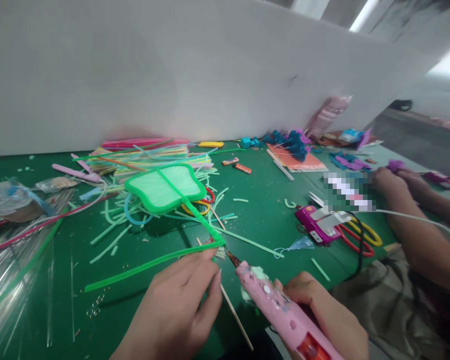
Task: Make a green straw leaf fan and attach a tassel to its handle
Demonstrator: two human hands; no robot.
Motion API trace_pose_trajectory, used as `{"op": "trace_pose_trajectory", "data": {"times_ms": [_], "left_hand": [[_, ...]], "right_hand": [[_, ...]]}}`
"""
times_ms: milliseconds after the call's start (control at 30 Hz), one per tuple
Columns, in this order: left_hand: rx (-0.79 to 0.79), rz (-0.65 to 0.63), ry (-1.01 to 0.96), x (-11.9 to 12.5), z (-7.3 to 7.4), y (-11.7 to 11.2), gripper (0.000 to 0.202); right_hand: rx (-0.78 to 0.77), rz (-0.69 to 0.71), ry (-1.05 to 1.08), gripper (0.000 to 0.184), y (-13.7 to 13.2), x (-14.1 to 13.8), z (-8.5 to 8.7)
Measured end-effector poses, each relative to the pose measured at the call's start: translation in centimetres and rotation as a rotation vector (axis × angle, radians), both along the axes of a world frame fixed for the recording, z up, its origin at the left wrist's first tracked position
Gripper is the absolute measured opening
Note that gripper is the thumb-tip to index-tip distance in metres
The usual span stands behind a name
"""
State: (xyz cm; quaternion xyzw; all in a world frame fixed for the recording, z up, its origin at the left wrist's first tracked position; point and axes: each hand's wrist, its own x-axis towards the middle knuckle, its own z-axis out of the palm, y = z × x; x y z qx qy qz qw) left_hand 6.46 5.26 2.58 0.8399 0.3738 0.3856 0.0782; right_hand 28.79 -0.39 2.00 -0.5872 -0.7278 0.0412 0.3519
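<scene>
My left hand [183,295] pinches the bent corner of a green fuzzy-wire stem. The stem carries a leaf-shaped fan [165,187] with a pale green, translucent face and a green fuzzy rim, tilted above the table. One straight green arm [135,270] runs left from that corner. A thin wooden stick [236,315] passes by my left fingertips; whether they hold it I cannot tell. My right hand [318,310] is wrapped round a pink glue gun [277,310] with a brownish metal tip and hardened blobs. Its tip is close beside the stem corner.
Bundled coloured fuzzy sticks [146,155] and pale green offcuts lie behind on the green table [262,200]. Clear strips [30,280] spread at left. Scissors [360,235] and a magenta device [317,225] lie right, near another person's forearm [420,230]. A white wall [135,70] stands behind.
</scene>
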Motion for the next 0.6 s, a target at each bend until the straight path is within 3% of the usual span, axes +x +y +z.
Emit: {"op": "trace_pose_trajectory", "data": {"times_ms": [133, 467, 600], "left_hand": [[0.003, -0.003, -0.004, 0.02, -0.02, 0.07, 0.013], [0.007, 0.007, -0.001, -0.15, -0.11, 0.04, 0.011], [0.010, 0.006, -0.005, -0.06, -0.09, 0.07, 0.013]], "right_hand": [[0.025, 0.039, 0.010, 0.019, 0.10, -0.12, 0.15], [0.013, -0.081, -0.063, 0.017, -0.30, -0.08, -0.35], [0.000, -0.018, -0.067, 0.017, -0.09, 0.16, -0.44]]}}
